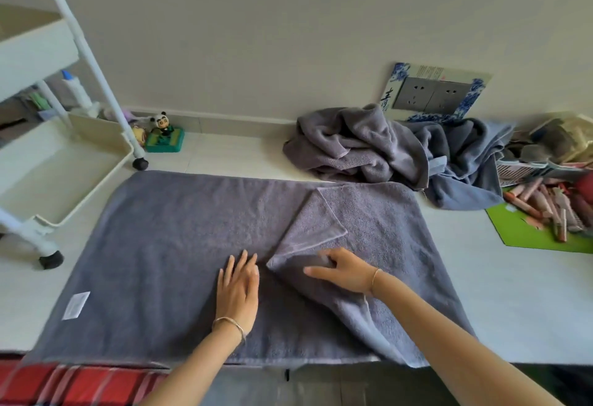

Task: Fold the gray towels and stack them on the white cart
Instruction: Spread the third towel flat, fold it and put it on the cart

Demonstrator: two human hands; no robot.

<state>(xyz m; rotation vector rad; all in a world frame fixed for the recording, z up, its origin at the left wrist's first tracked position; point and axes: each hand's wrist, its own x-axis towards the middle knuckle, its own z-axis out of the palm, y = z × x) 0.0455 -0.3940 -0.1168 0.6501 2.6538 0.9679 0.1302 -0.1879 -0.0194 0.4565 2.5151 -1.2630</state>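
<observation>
Lower centre: the left hand point(239, 290) lies flat, fingers straight, on the spread gray towel point(167, 245); the right hand point(345, 272) pinches its turned-over corner with curled fingers.

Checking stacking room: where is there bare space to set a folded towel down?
Bare tile lies between the spread gray towel and the wall, from the panda toy to the crumpled gray towel heap; also right of the towel, nearer than the green mat. The white cart's lower tray shows bare bottom. The back right corner is crowded.
</observation>
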